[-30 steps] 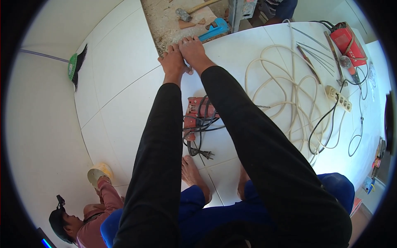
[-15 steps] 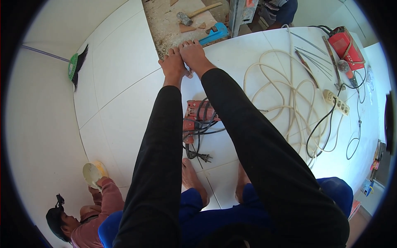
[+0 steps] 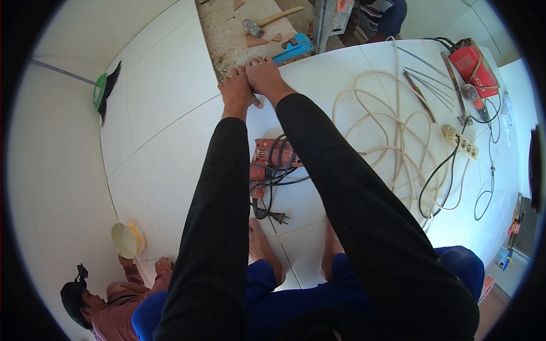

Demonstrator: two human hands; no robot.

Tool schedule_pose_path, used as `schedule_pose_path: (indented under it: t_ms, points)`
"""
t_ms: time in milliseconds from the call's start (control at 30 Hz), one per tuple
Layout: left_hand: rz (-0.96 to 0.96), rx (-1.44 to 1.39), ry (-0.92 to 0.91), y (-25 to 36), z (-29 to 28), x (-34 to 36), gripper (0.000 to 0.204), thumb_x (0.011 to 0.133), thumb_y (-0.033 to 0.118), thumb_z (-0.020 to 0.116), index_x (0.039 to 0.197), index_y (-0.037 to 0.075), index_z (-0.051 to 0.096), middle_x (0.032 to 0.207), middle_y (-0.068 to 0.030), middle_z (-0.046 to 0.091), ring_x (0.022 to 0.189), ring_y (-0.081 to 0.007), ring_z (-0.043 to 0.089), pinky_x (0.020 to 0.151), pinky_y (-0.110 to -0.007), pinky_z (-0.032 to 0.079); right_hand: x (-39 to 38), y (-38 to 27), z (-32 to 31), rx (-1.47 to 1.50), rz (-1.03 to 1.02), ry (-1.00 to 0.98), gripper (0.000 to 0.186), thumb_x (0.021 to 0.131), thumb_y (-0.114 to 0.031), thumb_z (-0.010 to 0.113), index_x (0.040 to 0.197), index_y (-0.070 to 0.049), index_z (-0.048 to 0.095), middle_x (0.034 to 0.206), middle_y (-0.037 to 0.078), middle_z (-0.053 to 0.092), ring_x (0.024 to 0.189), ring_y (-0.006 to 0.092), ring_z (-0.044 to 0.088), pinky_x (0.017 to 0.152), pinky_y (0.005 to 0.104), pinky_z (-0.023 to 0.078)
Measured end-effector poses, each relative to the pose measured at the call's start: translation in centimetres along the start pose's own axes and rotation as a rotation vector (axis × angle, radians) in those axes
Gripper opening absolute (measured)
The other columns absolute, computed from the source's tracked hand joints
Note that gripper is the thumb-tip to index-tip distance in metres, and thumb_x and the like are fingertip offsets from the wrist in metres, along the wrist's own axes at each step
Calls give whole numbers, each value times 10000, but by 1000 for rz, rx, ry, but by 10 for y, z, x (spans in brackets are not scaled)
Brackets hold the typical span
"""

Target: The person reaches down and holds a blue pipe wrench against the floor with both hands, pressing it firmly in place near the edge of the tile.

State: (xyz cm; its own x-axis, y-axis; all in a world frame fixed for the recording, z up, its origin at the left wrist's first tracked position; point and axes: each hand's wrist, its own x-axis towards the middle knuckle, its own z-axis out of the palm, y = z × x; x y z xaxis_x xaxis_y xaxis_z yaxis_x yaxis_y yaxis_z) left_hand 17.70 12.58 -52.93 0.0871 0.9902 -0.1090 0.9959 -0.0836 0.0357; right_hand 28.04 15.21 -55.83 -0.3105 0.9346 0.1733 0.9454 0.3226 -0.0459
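Note:
My left hand and my right hand are side by side, fingers curled over the edge of the white floor tiles where they meet a rough, gritty patch. Just beyond my fingers lie a blue tool, a hammer and broken terracotta pieces. Between my forearms a red power drill lies wrapped in its black cord, plug loose, above my bare feet.
Right: tangled cream cable, power strip, steel rods, red machine, angle grinder. Left: broom, bucket, co-worker. Another person's legs show beyond a metal post.
The co-worker at lower left has drawn one hand back from the bucket's rim. My hands stay at the tile edge; the view has shifted slightly.

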Motion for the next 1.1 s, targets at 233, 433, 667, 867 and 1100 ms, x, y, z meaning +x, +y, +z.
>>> schedule_pose_path:
  t_ms: [233, 433, 667, 867, 1100]
  points:
    - [21, 24, 13, 8, -2, -2, 1166, 431, 317, 999, 1442, 168, 439, 1351, -60, 556, 1262, -347, 574, 951, -525, 513, -2, 6, 3, 2, -6, 3, 306, 951, -266, 545, 1183, -119, 681, 1216, 76, 686, 1202, 225, 608, 1025, 442, 403]
    - [-2, -5, -13, 5, -1, 0, 1163, 418, 358, 1015, 1421, 167, 456, 1384, -32, 564, 1294, -332, 559, 1029, -555, 456, 0, 4, 3, 33, -6, 4, 307, 946, -256, 555, 1183, -98, 669, 1214, 97, 680, 1203, 246, 608, 1026, 451, 406]
    - [31, 23, 7, 5, -3, -1, 1072, 451, 367, 997, 1356, 155, 463, 1340, -69, 556, 1246, -357, 580, 956, -521, 523, -1, 5, 0, 55, -4, -31, 321, 939, -252, 577, 1199, -78, 647, 1239, 116, 664, 1211, 263, 605, 1023, 459, 413]
    - [-2, -8, -27, 4, 0, 2, 1178, 407, 365, 1018, 1420, 157, 452, 1379, -32, 549, 1276, -317, 571, 1026, -558, 445, -2, 4, 2, 14, 1, 2, 327, 950, -280, 538, 1198, -120, 680, 1223, 77, 683, 1206, 225, 604, 1036, 440, 385]
    - [10, -15, -24, 3, 4, 5, 1199, 414, 391, 1016, 1438, 154, 439, 1374, -34, 549, 1269, -314, 575, 1010, -556, 449, -2, 4, 3, 18, 14, 26, 322, 936, -274, 561, 1191, -119, 680, 1210, 76, 684, 1199, 222, 607, 1026, 435, 388]
